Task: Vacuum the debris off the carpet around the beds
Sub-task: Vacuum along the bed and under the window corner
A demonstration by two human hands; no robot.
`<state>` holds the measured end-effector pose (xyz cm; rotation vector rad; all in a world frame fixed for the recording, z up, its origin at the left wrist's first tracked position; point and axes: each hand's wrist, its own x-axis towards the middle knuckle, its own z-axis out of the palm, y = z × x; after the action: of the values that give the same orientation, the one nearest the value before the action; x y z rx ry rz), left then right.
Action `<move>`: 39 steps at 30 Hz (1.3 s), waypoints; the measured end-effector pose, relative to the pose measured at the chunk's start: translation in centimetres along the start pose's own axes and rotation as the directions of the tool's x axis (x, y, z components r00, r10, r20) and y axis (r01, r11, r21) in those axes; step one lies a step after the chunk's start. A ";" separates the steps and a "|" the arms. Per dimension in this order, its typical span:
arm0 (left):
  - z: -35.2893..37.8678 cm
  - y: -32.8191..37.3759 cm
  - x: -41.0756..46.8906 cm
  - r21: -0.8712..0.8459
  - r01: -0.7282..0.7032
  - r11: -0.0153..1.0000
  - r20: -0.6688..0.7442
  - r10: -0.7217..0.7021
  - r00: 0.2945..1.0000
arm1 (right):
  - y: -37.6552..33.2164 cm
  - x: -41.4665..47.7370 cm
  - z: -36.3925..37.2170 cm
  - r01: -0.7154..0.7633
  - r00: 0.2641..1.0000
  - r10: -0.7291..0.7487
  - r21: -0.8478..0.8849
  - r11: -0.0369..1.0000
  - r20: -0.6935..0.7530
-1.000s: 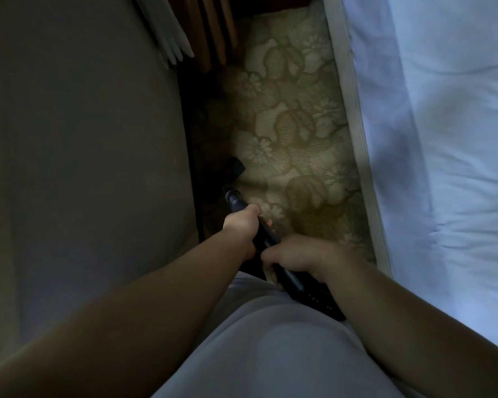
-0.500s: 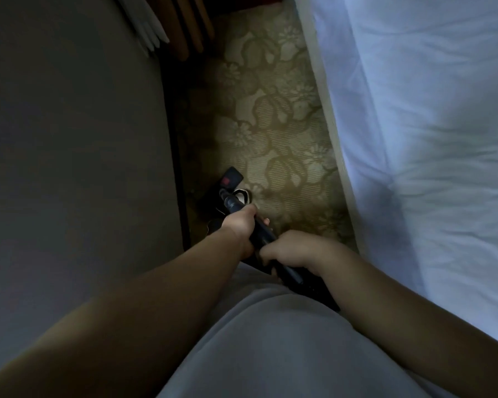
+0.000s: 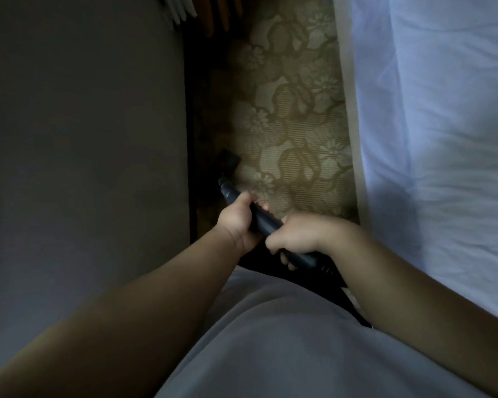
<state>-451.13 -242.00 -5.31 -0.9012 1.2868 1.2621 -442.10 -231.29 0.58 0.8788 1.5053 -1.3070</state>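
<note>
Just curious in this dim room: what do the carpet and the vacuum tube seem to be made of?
Carpet: likely woven fabric, matte, shown by its ribbed floral pattern. Vacuum tube: probably hard dark plastic, smooth with faint sheen; dim light leaves it open.

You are working with a single wide-angle camera on your head, looking forward and steeply down from close above your left grip [image 3: 236, 222] and right grip [image 3: 296, 237]. It is framing the carpet [image 3: 293, 124] beyond them, the dim bed [image 3: 84, 139] left of the left grip and the white bed [image 3: 431, 139] right of the right grip.
</note>
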 end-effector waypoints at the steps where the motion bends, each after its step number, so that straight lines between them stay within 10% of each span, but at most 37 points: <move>1: -0.5 0.9 0.3 -0.030 -0.005 1.000 -0.012 0.005 1.000 | -1.1 0.8 -0.1 0.007 1.000 -0.007 -0.016 1.000 0.000; 13: -0.2 10.2 2.4 0.080 -0.016 0.997 -0.066 0.021 0.998 | -9.9 6.9 -2.5 -0.056 0.998 0.056 -0.009 0.998 -0.023; 20: -0.8 7.1 1.9 0.242 0.112 0.964 -0.037 -0.106 0.994 | -5.4 3.7 1.4 -0.210 0.974 0.225 0.316 0.925 -0.011; 39: 13.4 18.8 3.0 0.266 -0.170 0.949 -0.030 0.185 0.982 | -11.9 3.4 -14.4 0.053 0.991 0.005 0.421 0.906 -0.137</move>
<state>-467.54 -225.53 -3.27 -0.6454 1.5652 1.1749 -456.92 -219.44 1.29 1.2499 1.3542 -1.6570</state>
